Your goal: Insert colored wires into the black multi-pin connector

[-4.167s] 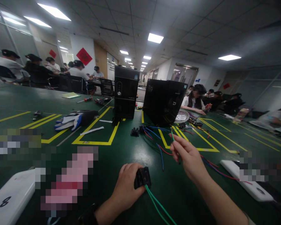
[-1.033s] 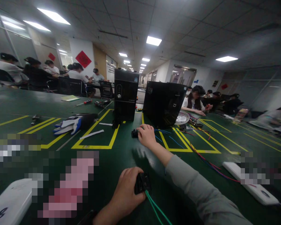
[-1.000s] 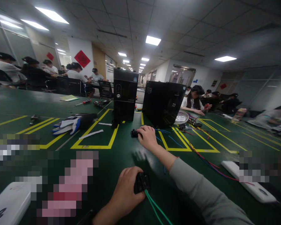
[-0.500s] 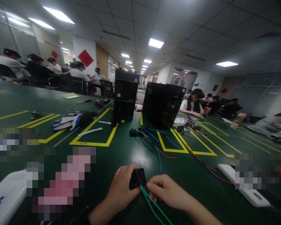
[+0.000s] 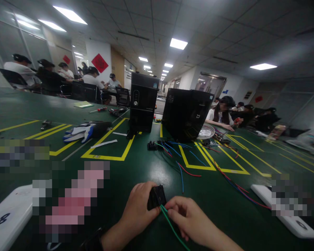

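My left hand (image 5: 136,207) is wrapped round a small black plastic block, perhaps a terminal block (image 5: 159,195), low in the middle of the head view. Green wires (image 5: 172,225) come out of the block's near side and trail toward the table's front. Thumb and index finger of my right hand (image 5: 191,215) pinch these wires close to where they enter the block. My fingers hide part of the block and the wire ends. Beyond my hands, a similar black block (image 5: 152,145) lies on the table among loose blue wires (image 5: 182,177) and red wires (image 5: 189,172).
Two black computer towers (image 5: 143,104) (image 5: 187,115) stand further back on the green table. Left are gloves (image 5: 80,132), a screwdriver (image 5: 98,109) and a white device (image 5: 9,216); right are another white device (image 5: 282,212) and a white basket (image 5: 206,131). A person (image 5: 222,113) sits across the table.
My right fingers have closed in on the green wires beside the block, which were partly apart from them before. My left hand still holds the block. The whole view has shifted slightly.
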{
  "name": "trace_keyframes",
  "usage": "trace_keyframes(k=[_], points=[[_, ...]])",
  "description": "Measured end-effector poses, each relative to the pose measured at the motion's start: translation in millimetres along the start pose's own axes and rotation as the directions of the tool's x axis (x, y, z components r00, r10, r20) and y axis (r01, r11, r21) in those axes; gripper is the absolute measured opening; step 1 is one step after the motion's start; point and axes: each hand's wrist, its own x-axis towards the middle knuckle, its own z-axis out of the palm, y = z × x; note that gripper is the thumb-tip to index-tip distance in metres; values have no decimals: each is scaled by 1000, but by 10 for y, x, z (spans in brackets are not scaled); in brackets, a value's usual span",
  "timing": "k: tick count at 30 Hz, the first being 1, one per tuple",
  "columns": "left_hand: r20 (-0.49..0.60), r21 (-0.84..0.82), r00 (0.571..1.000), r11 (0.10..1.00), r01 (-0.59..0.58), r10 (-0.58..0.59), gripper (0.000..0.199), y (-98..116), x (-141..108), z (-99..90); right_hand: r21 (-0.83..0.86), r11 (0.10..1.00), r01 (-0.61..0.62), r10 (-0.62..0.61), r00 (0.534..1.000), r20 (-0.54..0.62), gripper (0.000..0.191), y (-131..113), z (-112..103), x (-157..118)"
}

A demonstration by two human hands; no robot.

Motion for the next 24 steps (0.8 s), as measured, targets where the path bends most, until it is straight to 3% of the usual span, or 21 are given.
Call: trace_keyframes(k=[4,9,12,18,24], points=[[-13,-2,1000,1000,10,-10,32,8,-2,9,-180,962,205,-235,958,-166,17,-49,-13,-42],[-28,17,1000,1000,-11,12,32,27,-4,31,43,991,124,-117,985,-127,24,-87,24,-62],[-26,23,1000,1000,-11,12,32,39,2,30,69,989,131,-123,987,-108,24,-67,30,-68],[-12,-7,1000,1000,-9,9,31,44,14,1,-98,985,140,-145,988,-49,22,-31,-22,-51],[-9,-29,1000,1000,5,-5,30,44,19,-16,-355,909,218,-257,964,-66,16,-72,-125,-46]])
